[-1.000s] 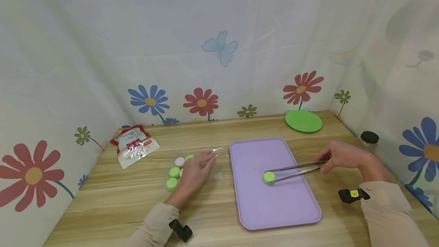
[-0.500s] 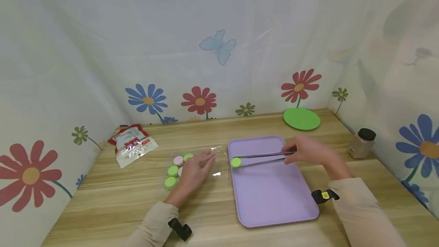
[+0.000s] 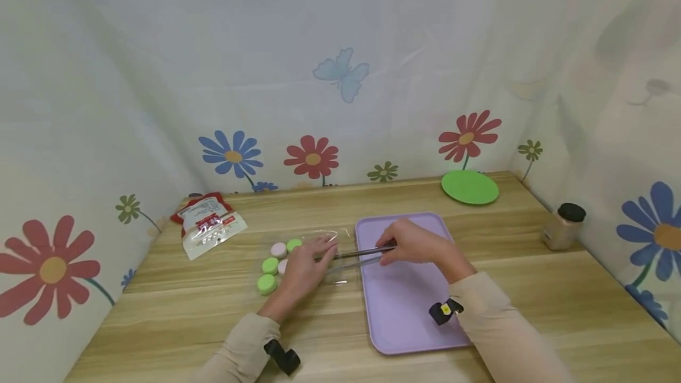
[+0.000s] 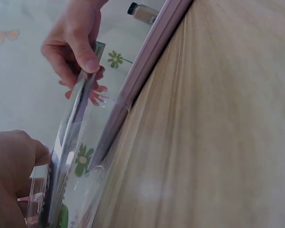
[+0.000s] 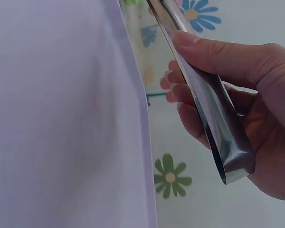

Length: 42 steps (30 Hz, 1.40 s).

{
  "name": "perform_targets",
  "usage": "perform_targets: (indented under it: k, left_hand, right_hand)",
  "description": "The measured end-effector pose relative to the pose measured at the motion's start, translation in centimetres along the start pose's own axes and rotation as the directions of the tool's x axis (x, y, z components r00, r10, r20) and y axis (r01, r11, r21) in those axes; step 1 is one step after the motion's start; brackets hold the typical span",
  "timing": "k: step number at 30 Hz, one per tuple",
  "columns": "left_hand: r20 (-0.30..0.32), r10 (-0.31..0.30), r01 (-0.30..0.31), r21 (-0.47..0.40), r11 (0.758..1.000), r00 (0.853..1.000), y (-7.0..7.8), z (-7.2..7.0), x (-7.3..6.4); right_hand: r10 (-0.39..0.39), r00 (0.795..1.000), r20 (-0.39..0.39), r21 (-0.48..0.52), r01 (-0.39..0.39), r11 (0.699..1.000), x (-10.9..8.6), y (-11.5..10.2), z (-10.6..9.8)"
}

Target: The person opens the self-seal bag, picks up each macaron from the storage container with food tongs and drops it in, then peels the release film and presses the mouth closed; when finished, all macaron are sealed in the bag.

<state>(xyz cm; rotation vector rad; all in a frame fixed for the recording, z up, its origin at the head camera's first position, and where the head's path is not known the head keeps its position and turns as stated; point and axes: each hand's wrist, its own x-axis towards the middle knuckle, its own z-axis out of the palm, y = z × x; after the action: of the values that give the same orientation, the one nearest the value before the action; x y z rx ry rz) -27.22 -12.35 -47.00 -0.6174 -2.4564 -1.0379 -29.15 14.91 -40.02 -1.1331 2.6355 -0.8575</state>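
My right hand point(image 3: 415, 244) grips metal tongs point(image 3: 367, 251) above the left part of a purple tray point(image 3: 409, 318). The tongs reach left into a clear plastic container point(image 3: 343, 279). In the head view their tips are hidden behind my left hand point(image 3: 303, 273). That hand holds the container, fingers at its clear wall in the left wrist view. Green macarons point(image 3: 267, 283) and pink macarons point(image 3: 278, 250) lie in the container's left part. A sliver of green macaron point(image 4: 62, 216) shows by the tong tips; whether they pinch it is unclear. The right wrist view shows thumb and fingers point(image 5: 185, 39) round the tongs.
A red and silver foil pouch point(image 3: 210, 226) lies at the back left of the wooden table point(image 3: 159, 324). At the back right is a green plate point(image 3: 470, 187). A jar point(image 3: 564, 229) with a black lid stands by the right edge. A flowered curtain encloses the table.
My right hand has moved left across the tray, carrying the tongs and a green macaron from the tray to the plastic container. My left hand stays in about the same place.
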Motion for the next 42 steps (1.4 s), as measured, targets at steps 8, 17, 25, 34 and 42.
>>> perform_targets:
  k: [8, 17, 25, 34, 42]
  left_hand:
    - [-0.003, 0.017, -0.017, 0.001, 1.0, 1.0, 0.0, 0.3, 0.3]
    - [0.004, -0.002, 0.002, 0.0, 1.0, 1.0, 0.0, 0.0, 0.4]
    - [0.013, -0.017, 0.017, -0.001, 1.0, 1.0, 0.0, 0.0, 0.5]
    - [-0.023, 0.016, -0.017, -0.016, 1.0, 1.0, -0.1, 0.3, 0.4]
    - [-0.015, -0.006, 0.006, -0.016, 1.0, 1.0, -0.1, 0.0, 0.1]
  right_hand:
    - [-0.06, 0.997, 0.037, -0.003, 0.06, 0.998, 2.1, -0.9, 2.0]
    - [-0.138, 0.99, -0.002, -0.038, 0.138, 0.99, 3.0, -1.3, 3.3]
    - [-0.103, 0.994, 0.027, -0.048, 0.104, 0.993, 2.9, -1.8, 3.5]
    - [-0.04, 0.998, 0.052, -0.028, 0.042, 0.999, 2.1, -1.3, 2.0]
    - [0.02, 0.999, 0.031, 0.005, -0.02, 1.0, 0.1, -0.1, 0.1]
